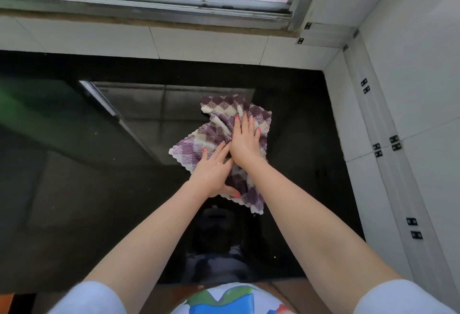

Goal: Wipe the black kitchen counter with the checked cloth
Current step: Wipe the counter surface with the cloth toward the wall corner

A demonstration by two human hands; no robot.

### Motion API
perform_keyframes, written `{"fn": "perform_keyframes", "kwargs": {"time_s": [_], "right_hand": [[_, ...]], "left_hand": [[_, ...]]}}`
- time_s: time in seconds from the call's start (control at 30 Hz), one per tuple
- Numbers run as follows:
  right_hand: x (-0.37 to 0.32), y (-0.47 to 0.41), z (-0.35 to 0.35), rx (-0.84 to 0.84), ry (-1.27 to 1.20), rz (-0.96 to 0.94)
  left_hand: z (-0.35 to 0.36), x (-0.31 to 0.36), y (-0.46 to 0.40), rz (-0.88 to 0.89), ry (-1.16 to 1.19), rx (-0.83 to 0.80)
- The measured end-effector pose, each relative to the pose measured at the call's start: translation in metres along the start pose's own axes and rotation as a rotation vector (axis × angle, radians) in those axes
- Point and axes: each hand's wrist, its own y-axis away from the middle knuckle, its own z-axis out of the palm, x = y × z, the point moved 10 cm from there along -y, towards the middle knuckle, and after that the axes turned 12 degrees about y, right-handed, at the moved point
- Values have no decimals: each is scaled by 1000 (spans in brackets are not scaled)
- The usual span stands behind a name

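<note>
A purple and cream checked cloth [214, 137] lies crumpled on the glossy black counter [74, 164], right of centre. My right hand [245, 143] presses flat on the cloth's upper part, fingers spread and pointing away from me. Just below and to the left, my left hand [215, 173] rests on the cloth's lower part, its thumb curled around the cloth's near fold. The two hands touch each other. Part of the cloth is hidden under them.
White tiled walls [410, 114] close the counter at the back and on the right. A window sill and metal frame [149, 7] run above the back tiles. The counter's front edge [224, 282] is near my body.
</note>
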Motion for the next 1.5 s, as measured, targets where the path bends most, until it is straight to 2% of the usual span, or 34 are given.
{"fn": "perform_keyframes", "kwargs": {"time_s": [0.3,0.73,1.03,1.5], "right_hand": [[-19,69,26,-2,67,-59],[-26,119,49,-17,43,-180],[-13,110,42,8,36,-313],[36,14,10,38,22,-291]], "left_hand": [[44,8,66,52,9,16],[84,38,108,-62,54,3],[88,63,85,-160,23,-27],[40,67,-12,-149,58,-47]]}}
